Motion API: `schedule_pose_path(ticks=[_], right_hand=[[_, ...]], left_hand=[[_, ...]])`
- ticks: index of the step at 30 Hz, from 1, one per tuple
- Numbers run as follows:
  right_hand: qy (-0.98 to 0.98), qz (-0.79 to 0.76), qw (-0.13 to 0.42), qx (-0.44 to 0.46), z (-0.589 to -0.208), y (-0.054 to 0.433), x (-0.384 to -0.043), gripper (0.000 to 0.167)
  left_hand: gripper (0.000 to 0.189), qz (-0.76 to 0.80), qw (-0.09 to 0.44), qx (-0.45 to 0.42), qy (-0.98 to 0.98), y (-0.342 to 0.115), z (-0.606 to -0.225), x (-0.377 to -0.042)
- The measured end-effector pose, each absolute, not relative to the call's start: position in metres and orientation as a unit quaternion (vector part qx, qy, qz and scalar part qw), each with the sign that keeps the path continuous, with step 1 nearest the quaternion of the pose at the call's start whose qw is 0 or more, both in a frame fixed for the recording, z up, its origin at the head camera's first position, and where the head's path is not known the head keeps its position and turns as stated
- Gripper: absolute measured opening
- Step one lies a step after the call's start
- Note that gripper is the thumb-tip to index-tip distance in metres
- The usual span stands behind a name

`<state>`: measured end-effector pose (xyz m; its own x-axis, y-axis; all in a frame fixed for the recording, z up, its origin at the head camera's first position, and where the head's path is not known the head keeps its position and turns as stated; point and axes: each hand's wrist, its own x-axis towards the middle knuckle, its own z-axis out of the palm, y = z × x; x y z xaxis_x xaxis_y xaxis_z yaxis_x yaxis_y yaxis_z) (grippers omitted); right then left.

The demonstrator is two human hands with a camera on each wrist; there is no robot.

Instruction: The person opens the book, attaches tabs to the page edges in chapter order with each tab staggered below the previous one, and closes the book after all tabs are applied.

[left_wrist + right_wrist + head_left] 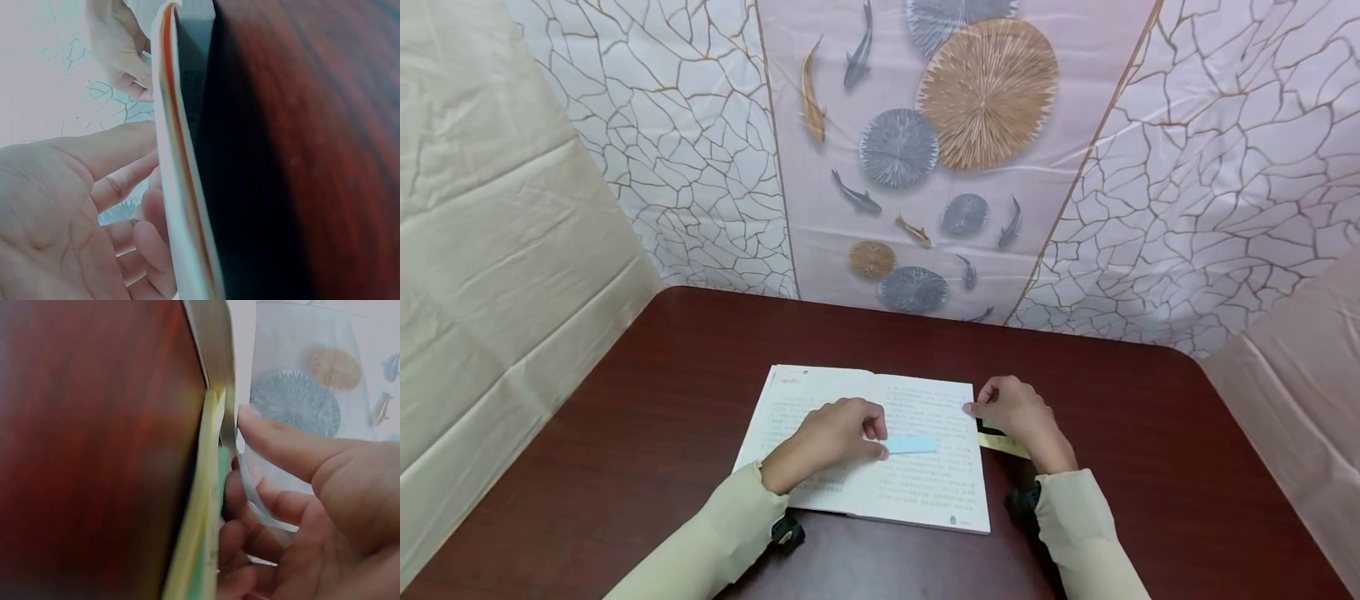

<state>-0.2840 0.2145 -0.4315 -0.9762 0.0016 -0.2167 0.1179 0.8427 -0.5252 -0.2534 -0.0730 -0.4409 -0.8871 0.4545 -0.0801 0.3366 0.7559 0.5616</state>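
An open book point(925, 492) with printed pages lies on the table. Across its right page is a light blue sticky note strip point(913, 444). My left hand point(835, 433) pinches the strip's left end between thumb and index finger. At the right edge of the book, my right hand point(1017, 414) holds the page edge, its thumb point(265, 434) on the page side and the other fingers curled behind. Under that hand a yellow sticky note pad point(1003, 445) sticks out beside the book, with a green strip point(223, 481) next to it in the right wrist view.
The dark red wooden table point(625, 433) extends around the book. Behind it hangs a patterned cloth point(902, 208) with fish and round shapes, and plain cream cloth point(497, 292) covers the left side. Black wrist straps point(787, 533) sit below both sleeves.
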Motion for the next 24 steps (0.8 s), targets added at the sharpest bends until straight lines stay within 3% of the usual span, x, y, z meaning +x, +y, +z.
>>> schedule_pose_path(ticks=[11, 24], right_hand=[[0.945, -0.29, 0.154, 0.014, -0.432, 0.228, -0.294, 0.04], [0.96, -0.245, 0.131, -0.048, -0.429, 0.225, -0.289, 0.034]], left_hand=[[0.021, 0.282, 0.112, 0.203, 0.931, -0.071, -0.441, -0.254], [0.021, 0.285, 0.113, 0.205, 0.93, -0.07, -0.443, -0.253]])
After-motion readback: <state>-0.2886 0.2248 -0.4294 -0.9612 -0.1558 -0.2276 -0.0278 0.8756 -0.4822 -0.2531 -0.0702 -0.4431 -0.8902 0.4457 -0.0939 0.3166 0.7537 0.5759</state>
